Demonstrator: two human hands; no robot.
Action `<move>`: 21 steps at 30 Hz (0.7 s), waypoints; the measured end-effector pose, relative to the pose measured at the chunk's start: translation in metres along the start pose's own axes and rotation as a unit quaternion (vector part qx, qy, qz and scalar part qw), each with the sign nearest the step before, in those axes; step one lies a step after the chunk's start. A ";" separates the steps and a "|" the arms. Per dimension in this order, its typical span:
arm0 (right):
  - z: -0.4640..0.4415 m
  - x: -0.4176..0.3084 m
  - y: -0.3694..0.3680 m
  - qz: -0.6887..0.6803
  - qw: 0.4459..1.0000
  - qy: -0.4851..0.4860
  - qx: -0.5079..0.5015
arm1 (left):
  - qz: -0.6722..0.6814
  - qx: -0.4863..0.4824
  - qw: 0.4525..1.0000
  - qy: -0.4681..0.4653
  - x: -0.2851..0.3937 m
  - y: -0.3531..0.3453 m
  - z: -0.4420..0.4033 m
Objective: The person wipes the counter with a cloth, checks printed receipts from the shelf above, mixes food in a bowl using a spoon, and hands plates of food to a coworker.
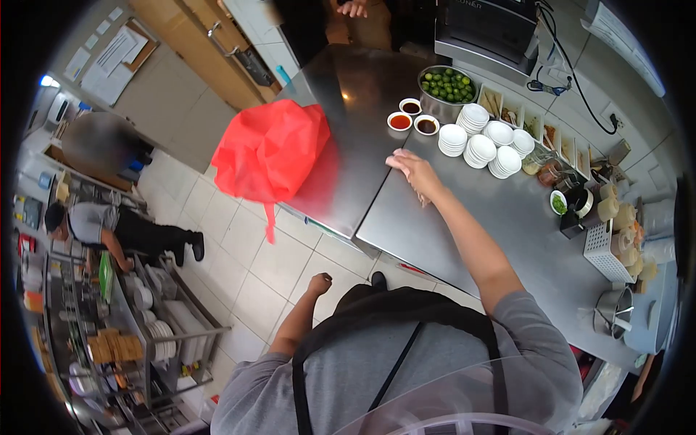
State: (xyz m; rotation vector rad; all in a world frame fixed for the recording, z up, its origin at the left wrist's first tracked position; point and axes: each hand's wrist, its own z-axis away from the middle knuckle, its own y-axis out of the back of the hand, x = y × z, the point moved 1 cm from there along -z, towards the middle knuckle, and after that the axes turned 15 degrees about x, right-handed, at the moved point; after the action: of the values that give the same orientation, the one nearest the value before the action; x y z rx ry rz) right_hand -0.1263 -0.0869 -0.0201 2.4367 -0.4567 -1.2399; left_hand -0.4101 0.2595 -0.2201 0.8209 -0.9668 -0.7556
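Observation:
My right hand (415, 174) rests on the steel counter (442, 228), its fingers closed over a pale, crumpled cloth (394, 159). Just beyond it stand three small white bowls of sauce: one red (399, 121), one dark (410, 106) and another dark (426, 125). Several stacks of small white dishes (481, 149) are to the right of these bowls. My left hand (320, 283) hangs below the counter edge over the floor, fingers curled in, and nothing shows in it.
A red fabric bag (272, 148) sits at the counter's left end. Behind the bowls is a metal bowl of green limes (448, 88). A white basket of bottles (605, 250) stands at right. A person (109, 225) works by the left shelves; another person's hand (353, 8) shows at top.

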 end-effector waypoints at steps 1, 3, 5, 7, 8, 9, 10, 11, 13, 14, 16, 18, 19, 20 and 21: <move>-0.004 0.002 -0.009 0.101 0.995 0.026 -0.004 | -0.004 -0.010 1.000 0.017 -0.012 0.011 -0.012; -0.010 0.005 -0.031 0.298 0.952 0.073 -0.018 | -0.031 -0.012 0.999 0.015 -0.030 0.028 -0.034; 0.010 -0.001 -0.047 0.281 0.935 0.212 -0.049 | -0.048 0.022 0.998 -0.028 -0.068 0.026 -0.055; 0.046 -0.037 -0.059 0.245 0.950 0.183 -0.067 | -0.050 -0.018 0.999 0.005 -0.094 0.017 -0.076; 0.065 -0.049 -0.065 0.348 0.897 0.253 -0.102 | -0.049 -0.033 0.998 0.019 -0.098 0.014 -0.086; 0.086 -0.060 -0.068 0.289 0.916 0.260 -0.097 | -0.050 -0.039 0.998 0.018 -0.099 0.009 -0.092; 0.098 -0.067 -0.069 0.228 0.932 0.267 -0.092 | -0.051 -0.044 0.998 0.018 -0.097 0.005 -0.095; 0.091 -0.087 -0.056 0.082 0.965 0.086 -0.232 | -0.043 -0.053 0.998 0.007 -0.093 0.001 -0.096; 0.075 -0.099 -0.043 -0.117 0.929 -0.141 -0.321 | -0.027 -0.091 0.995 0.018 -0.064 0.006 -0.093; 0.070 -0.085 -0.046 -0.160 0.928 -0.178 -0.286 | -0.019 -0.120 0.992 0.038 -0.048 0.009 -0.092; 0.047 -0.067 -0.031 -0.192 0.944 -0.193 -0.186 | -0.032 -0.107 0.993 -0.034 -0.027 0.005 -0.101; 0.015 -0.054 0.004 -0.170 0.972 -0.151 -0.057 | -0.017 -0.039 0.991 -0.126 -0.014 -0.002 -0.111; 0.008 -0.047 0.017 -0.080 0.979 -0.184 -0.030 | -0.015 -0.037 0.989 -0.140 -0.003 0.001 -0.115; 0.004 -0.041 0.029 0.009 0.976 -0.217 -0.003 | -0.013 -0.036 0.987 -0.153 0.005 0.003 -0.115; 0.004 -0.037 0.040 0.097 0.964 -0.248 0.023 | -0.013 -0.033 0.987 -0.155 0.013 0.004 -0.115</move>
State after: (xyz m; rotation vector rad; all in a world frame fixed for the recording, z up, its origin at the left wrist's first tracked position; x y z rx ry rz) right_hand -0.1549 -0.1066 0.0220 2.0354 -0.8444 -1.7615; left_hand -0.2996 0.2797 -0.2495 0.6705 -1.2032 -0.9506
